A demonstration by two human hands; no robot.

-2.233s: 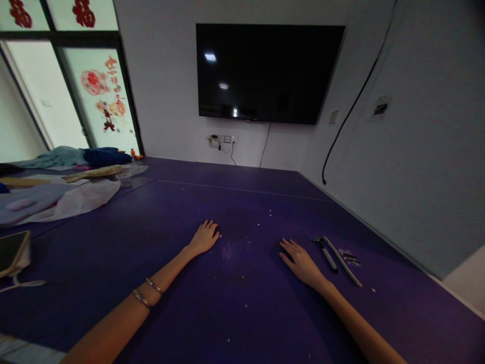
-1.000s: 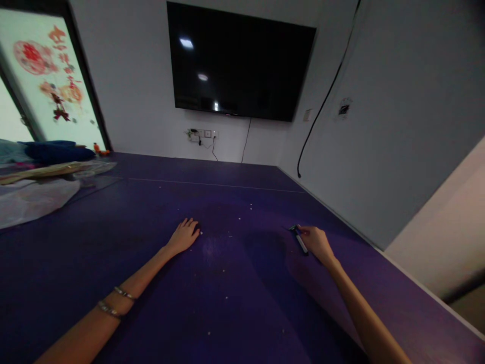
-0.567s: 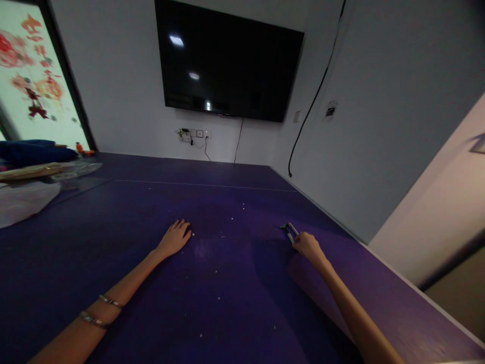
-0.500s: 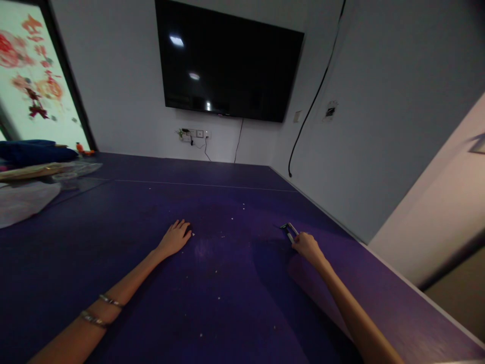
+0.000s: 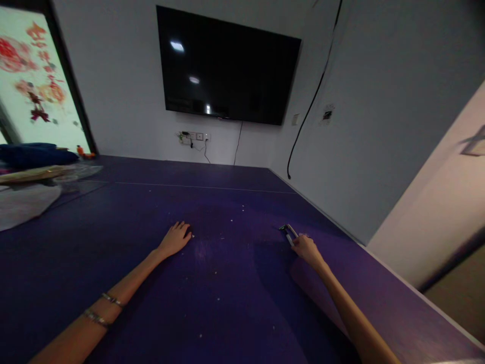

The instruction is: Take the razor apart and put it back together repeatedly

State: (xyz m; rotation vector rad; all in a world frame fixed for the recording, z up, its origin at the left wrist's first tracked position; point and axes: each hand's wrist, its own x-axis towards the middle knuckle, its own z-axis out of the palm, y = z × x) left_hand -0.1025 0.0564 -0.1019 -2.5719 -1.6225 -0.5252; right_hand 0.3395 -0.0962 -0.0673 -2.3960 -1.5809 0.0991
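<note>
My left hand (image 5: 175, 239) lies palm down on the purple surface (image 5: 231, 263), its fingers stretched out and a little apart. It holds nothing. A small white scrap (image 5: 193, 235) is by its fingertips. To the right, my right hand (image 5: 306, 248) is closed around the near end of a small tool (image 5: 289, 233) with two slim pale bars meeting at a dark, greenish far end. Its exact kind is too small to make out. The tool points away and to the left, low over the surface or touching it.
Several white specks (image 5: 232, 220) dot the surface. At the far left lie a blue cloth bundle (image 5: 38, 154) and clear plastic sheeting (image 5: 28, 202). A black cable (image 5: 307, 111) hangs down the right wall. A television (image 5: 227, 65) is mounted above sockets (image 5: 199, 136).
The view has tilted slightly, so the wall and television sit a little lower. Both hands stay nearly in place, and the tool remains in my right hand.
</note>
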